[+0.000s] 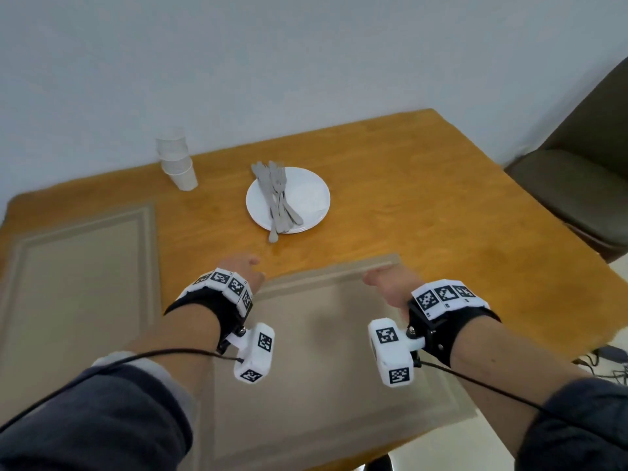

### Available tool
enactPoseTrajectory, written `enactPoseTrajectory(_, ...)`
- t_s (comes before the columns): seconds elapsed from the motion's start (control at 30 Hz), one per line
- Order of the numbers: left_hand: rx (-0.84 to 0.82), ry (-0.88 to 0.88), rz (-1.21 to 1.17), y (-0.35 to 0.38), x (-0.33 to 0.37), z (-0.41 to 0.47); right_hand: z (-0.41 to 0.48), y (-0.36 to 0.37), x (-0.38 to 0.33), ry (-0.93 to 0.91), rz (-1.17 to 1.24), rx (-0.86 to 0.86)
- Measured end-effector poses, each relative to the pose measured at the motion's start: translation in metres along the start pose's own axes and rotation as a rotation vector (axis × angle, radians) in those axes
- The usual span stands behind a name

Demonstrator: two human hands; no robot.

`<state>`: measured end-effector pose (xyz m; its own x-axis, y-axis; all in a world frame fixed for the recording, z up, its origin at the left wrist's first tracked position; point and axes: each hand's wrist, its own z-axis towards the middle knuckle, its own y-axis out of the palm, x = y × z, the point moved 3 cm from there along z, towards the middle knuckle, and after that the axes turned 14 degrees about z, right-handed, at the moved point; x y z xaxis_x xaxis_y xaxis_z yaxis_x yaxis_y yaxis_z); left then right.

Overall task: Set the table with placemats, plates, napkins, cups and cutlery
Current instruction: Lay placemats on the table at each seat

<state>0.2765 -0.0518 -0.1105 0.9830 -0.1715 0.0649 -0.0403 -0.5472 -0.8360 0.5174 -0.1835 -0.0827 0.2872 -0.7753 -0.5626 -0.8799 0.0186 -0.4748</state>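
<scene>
Reaching over the near placemat (326,334), the left hand (243,271) and right hand (390,283) sat at its far corners; whether their fingers pinched it could not be told. A second placemat (78,283) lay to the left on the table (424,198). Beyond stood stacked cups (176,164) and a plate (306,198) bearing cutlery (277,198).

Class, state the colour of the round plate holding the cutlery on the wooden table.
The round plate is plain white; the head view shows it best.
</scene>
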Motion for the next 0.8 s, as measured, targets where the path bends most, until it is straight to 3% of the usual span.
enactPoseTrajectory(0.03,-0.022,-0.011,0.025,0.002,-0.005,0.000,-0.001,0.000,-0.002,0.020,0.026,0.017)
enactPoseTrajectory(0.13,-0.082,-0.063,0.051,0.008,-0.018,-0.004,0.005,0.008,-0.005,-0.034,-0.202,-0.021)
enactPoseTrajectory(0.27,-0.068,-0.045,0.142,0.012,-0.022,-0.006,0.000,0.015,-0.013,-0.054,-0.181,-0.075)
enactPoseTrajectory(0.43,-0.186,-0.149,0.158,0.016,-0.019,-0.011,-0.008,0.023,-0.015,-0.077,-0.256,-0.088)
enactPoseTrajectory(0.7,-0.129,-0.205,0.095,0.014,-0.022,-0.015,-0.010,0.020,-0.018,-0.082,-0.196,-0.083)
enactPoseTrajectory(0.8,-0.078,-0.305,0.031,0.003,-0.038,-0.016,-0.010,0.016,-0.022,-0.103,-0.170,-0.051)
